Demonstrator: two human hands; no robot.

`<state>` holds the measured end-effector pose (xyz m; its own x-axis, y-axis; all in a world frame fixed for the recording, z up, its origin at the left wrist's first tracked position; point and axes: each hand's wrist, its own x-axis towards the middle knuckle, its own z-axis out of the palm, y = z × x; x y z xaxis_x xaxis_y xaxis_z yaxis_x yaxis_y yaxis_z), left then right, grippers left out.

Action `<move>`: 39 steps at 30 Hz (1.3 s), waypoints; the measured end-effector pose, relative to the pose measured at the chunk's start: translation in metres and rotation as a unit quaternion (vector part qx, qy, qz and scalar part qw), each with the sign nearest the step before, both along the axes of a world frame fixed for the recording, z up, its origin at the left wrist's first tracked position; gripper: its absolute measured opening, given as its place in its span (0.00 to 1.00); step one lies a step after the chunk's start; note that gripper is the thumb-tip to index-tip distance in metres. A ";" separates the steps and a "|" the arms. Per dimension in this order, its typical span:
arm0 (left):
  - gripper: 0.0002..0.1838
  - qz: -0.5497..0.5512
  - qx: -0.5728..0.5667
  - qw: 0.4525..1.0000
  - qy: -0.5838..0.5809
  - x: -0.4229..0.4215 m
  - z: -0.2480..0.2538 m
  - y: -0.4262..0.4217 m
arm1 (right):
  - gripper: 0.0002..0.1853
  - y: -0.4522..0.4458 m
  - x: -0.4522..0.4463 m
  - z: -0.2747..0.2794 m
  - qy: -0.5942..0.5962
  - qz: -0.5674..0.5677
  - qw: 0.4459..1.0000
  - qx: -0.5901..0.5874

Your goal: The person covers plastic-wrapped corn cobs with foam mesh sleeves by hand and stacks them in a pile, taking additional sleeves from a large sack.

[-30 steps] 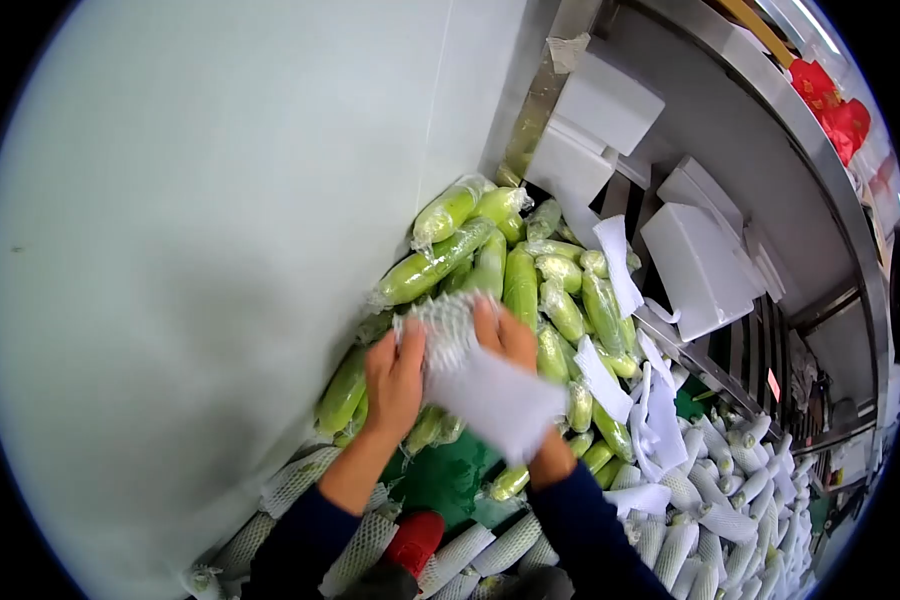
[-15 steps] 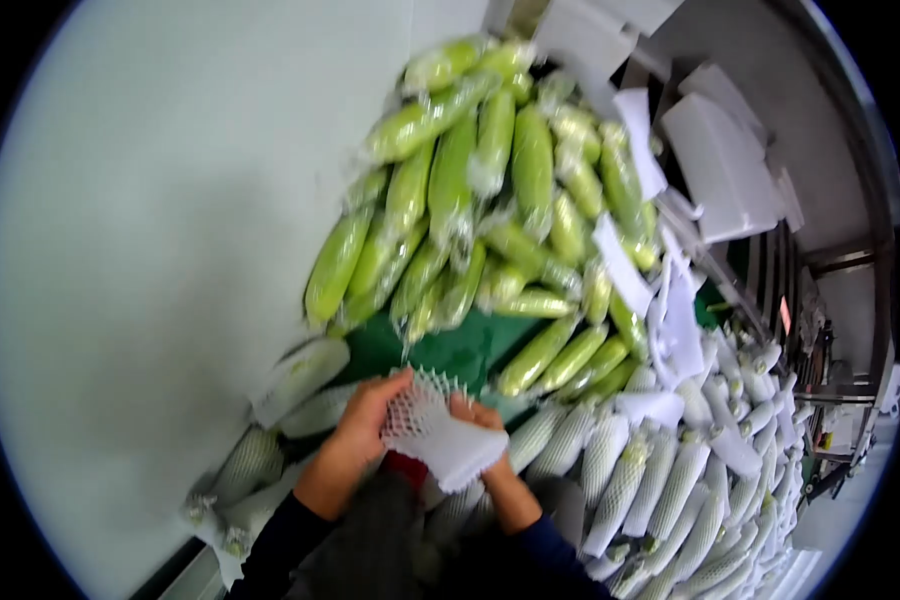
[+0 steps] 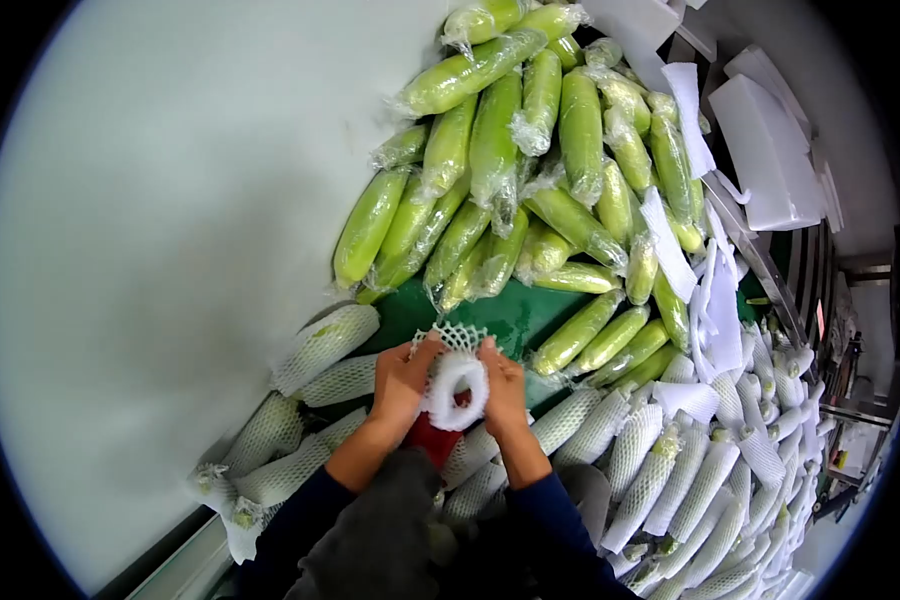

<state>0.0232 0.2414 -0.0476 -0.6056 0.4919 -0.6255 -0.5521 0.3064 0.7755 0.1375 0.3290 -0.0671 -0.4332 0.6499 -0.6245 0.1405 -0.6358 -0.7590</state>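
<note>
A white foam sleeve (image 3: 449,416) is above the green floor's (image 3: 440,305) near edge, left hand (image 3: 402,390) and right hand (image 3: 506,390) gripping opposite sides. It has swung from slantwise to nearly end-on, exposing its hollow; long axis foreshortened, netted end toward the floor, round mouth away. Beyond the floor lie plastic-wrapped green vegetables (image 3: 495,140).

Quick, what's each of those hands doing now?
Left hand: closed, holding one side of a white foam sleeve.
Right hand: closed, gripping the sleeve's other side.

White foam net (image 3: 454,362) between fingers (image 3: 489,354)
</note>
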 end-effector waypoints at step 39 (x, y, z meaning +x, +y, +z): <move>0.08 -0.416 0.164 0.733 0.513 -0.029 0.044 0.020 | 0.30 0.282 0.093 0.024 -0.428 0.164 0.588 0.667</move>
